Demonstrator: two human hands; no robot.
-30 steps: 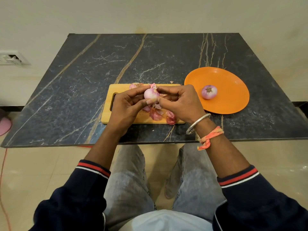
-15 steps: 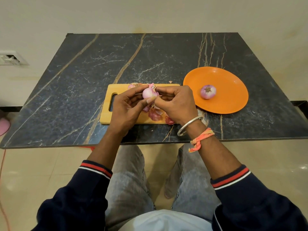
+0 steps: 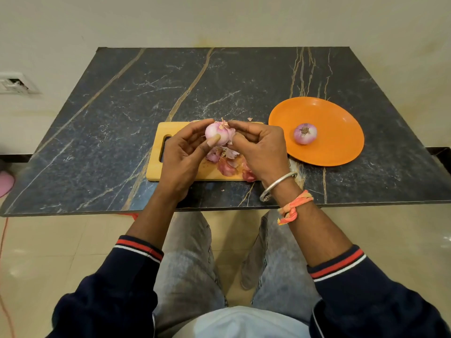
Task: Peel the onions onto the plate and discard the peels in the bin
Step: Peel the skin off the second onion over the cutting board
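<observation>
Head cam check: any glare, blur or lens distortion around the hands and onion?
Head view: wide-angle lens splays the table edges; soft even light, mild sheen on the floor tiles; held onion, left hand and right hand sharp, no motion smear.

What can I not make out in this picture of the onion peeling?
The bin: nowhere in the head view, outside the frame.
Far side of the held onion: covered by the left hand and right hand, so remaining skin is unclear.
The peels and the cutting board: partly under both hands.
The pink thing at the left edge: cut off, unidentifiable.
</observation>
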